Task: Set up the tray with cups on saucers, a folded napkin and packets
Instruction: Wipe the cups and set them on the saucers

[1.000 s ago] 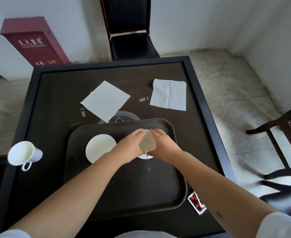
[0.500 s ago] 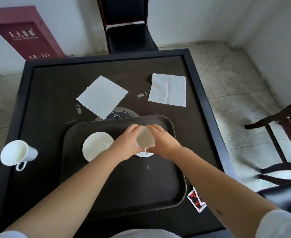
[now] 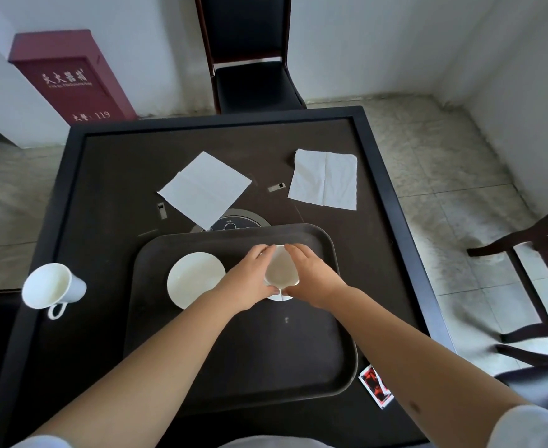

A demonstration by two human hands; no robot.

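Note:
A dark brown tray (image 3: 243, 367) lies on the table in front of me. My left hand (image 3: 245, 281) and my right hand (image 3: 311, 279) both hold a white cup (image 3: 280, 270) upright over a saucer (image 3: 279, 297), which is mostly hidden beneath it. An empty white saucer (image 3: 195, 279) sits on the tray to the left. A second white cup (image 3: 53, 286) stands at the table's left edge. Two unfolded white napkins lie beyond the tray, one on the left (image 3: 205, 189) and one on the right (image 3: 324, 179). Red and black packets (image 3: 376, 386) lie by the tray's near right corner.
The dark table (image 3: 104, 189) has a raised rim and a round control panel (image 3: 230, 223) at its centre, partly under the tray. A black chair (image 3: 250, 59) stands at the far side, another chair (image 3: 541, 270) to the right, a red cabinet (image 3: 69, 76) at back left.
The two hands have kept hold of the cup over the right saucer, and the cup's mouth now faces more upward. The view has shifted slightly.

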